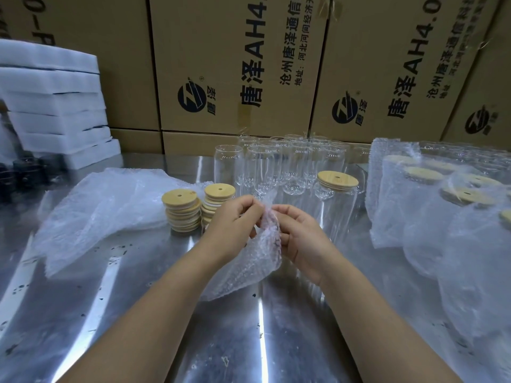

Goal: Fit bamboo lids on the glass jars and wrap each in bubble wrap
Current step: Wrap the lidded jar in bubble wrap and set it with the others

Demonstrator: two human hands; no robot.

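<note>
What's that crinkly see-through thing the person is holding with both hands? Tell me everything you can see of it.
The bubble wrap piece is clear plastic covered in small air bubbles, limp and crumpled. The left hand and right hand pinch its top edge close together. The rest hangs down between the wrists toward the shiny metal table; whether it touches the table cannot be told.

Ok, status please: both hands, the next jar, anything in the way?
Left hand and right hand both pinch bubble wrap piece at top edge. Lidded jar stands behind, unwrapped. Nothing between them.
</note>
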